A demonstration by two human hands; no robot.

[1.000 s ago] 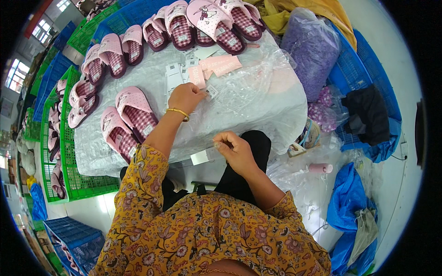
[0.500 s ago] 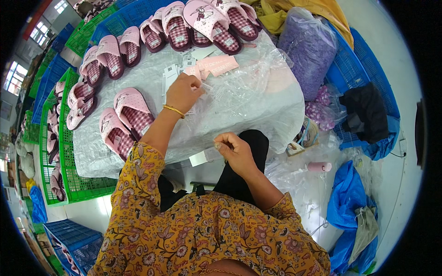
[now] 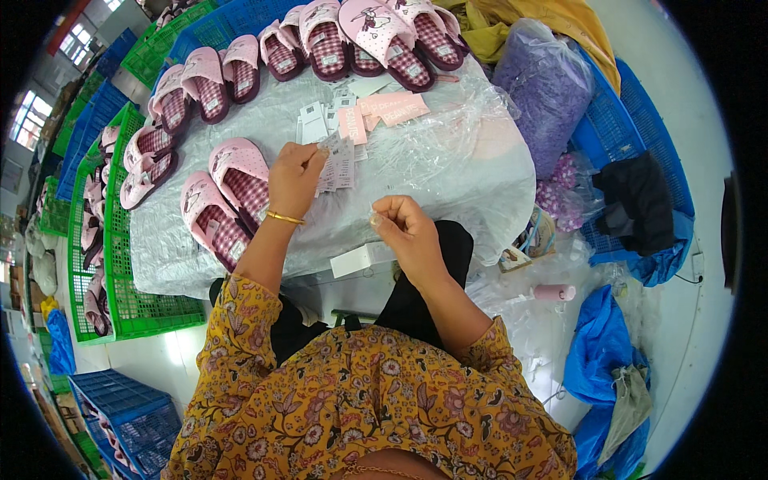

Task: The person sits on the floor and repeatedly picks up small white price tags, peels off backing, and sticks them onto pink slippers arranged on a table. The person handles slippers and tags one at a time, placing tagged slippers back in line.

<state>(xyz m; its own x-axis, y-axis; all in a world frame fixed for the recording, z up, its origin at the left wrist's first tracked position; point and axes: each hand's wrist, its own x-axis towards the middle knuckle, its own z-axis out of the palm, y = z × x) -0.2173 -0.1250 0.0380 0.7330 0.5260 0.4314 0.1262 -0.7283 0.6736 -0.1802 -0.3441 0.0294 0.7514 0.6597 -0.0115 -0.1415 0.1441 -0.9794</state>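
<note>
My left hand (image 3: 294, 180), with a gold bangle at the wrist, is closed in a pinch over the table. Its fingertips meet the edge of some printed paper labels (image 3: 339, 166); whatever they grip is too small to make out. Just left of it lies a pair of pink slippers (image 3: 232, 188) with checked insoles. At the table's near edge my right hand (image 3: 412, 240) is closed, thumb against forefinger. A folded white tag (image 3: 362, 260) sticks out from beneath its curled fingers. Pink cards (image 3: 392, 109) and a heap of clear plastic strands (image 3: 420, 148) lie beyond both hands.
More pink slippers (image 3: 206, 84) line the table's far and left edges. The table wears a grey plastic cover (image 3: 472, 192). A green crate (image 3: 148, 272) stands at the left, blue crates (image 3: 640, 112) at the right. A bag of purple material (image 3: 544, 88) leans at the far right corner.
My left hand has drawn back left from the pink cards, uncovering the printed labels. My right hand has risen slightly, the white tag moving with it. The view has shifted a little.
</note>
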